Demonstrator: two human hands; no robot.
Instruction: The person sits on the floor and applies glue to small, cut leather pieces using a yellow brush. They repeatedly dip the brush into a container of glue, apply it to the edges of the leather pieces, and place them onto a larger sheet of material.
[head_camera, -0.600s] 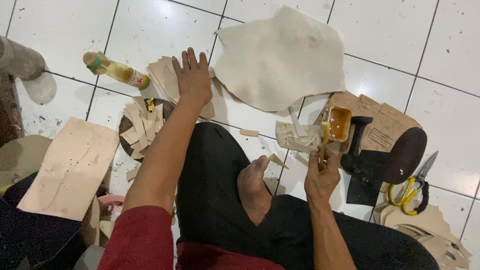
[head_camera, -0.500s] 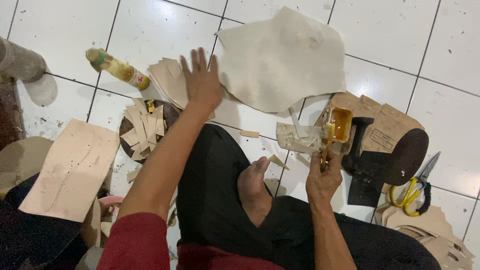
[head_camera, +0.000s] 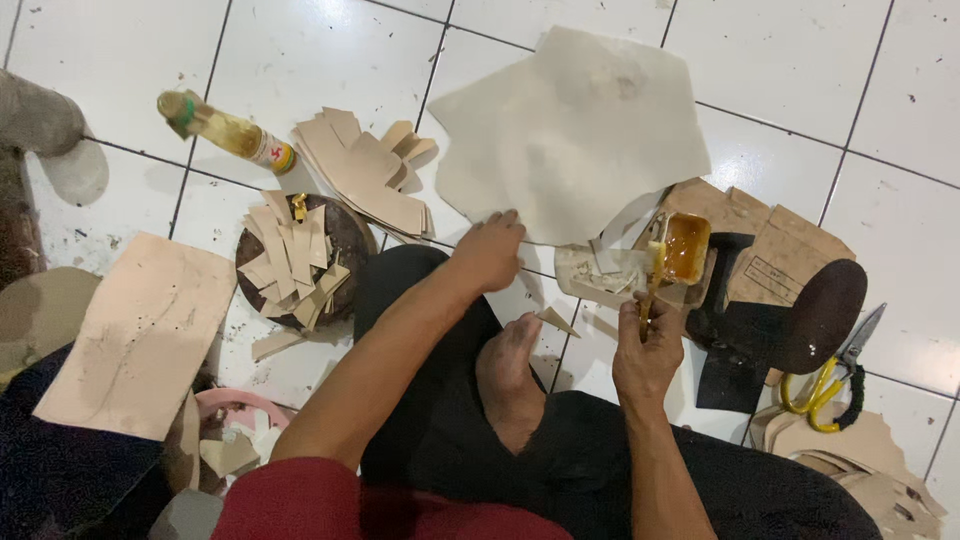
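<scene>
Left hand (head_camera: 490, 250) is reaching out from the seated person toward twelve o'clock, its fingers curled loosely and resting on the near edge of a large pale sheet (head_camera: 575, 130) that is lying flat on the white tiled floor (head_camera: 800, 60); it is touching the sheet, but I cannot tell whether it is pinching the edge or only pressing on it. Right hand (head_camera: 645, 350) is closed around a thin brush handle (head_camera: 650, 290), which is pointing up toward a small square container of amber glue (head_camera: 685, 245) at about one o'clock from the person. To do this well, I would judge that the left hand is best kept flat and firm so the sheet is not sliding, while the brush is taking only a modest load of glue and wiping off the excess on the container's rim. At ten o'clock a round dark block (head_camera: 345, 235) is holding cut tan strips (head_camera: 290, 255), with a stack of tan pieces (head_camera: 365, 170) and a lying bottle (head_camera: 225, 130) beyond it. At three o'clock yellow-handled scissors (head_camera: 830, 375) are lying beside a dark sole-shaped piece (head_camera: 815, 315).
</scene>
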